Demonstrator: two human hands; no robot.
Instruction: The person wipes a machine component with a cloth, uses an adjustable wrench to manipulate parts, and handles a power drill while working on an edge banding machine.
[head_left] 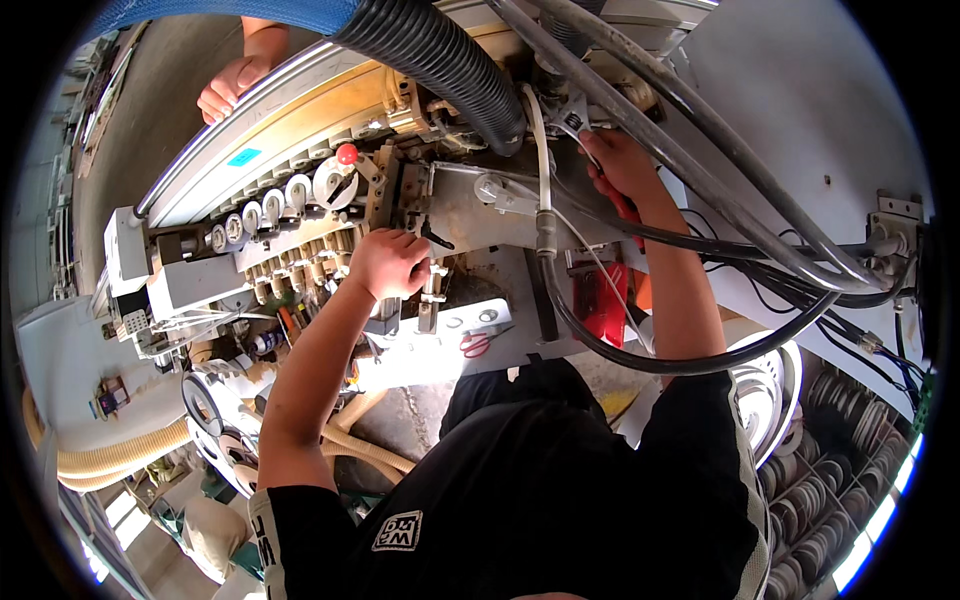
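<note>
1. Head view, right hand (622,165): its fingers are wrapped round the wrench (573,118), whose head is among the metal parts just beside the lower end of the black hose (440,65). The exact part it meets is too small to make out.
2. Head view, left hand (388,263): fingers curled at the machine's metal blocks, near a black lever (437,236); I cannot tell whether they pinch anything.
3. Head view, around: scissors (474,344) lie on the pale plate (420,362) before the person; another person's hand (232,88) is at the machine's far edge.
4. Progress: the wrench work looks under way, with the tool at the spot. Whether anything is loosened or tightened, and how much turning is left, cannot be told.
</note>
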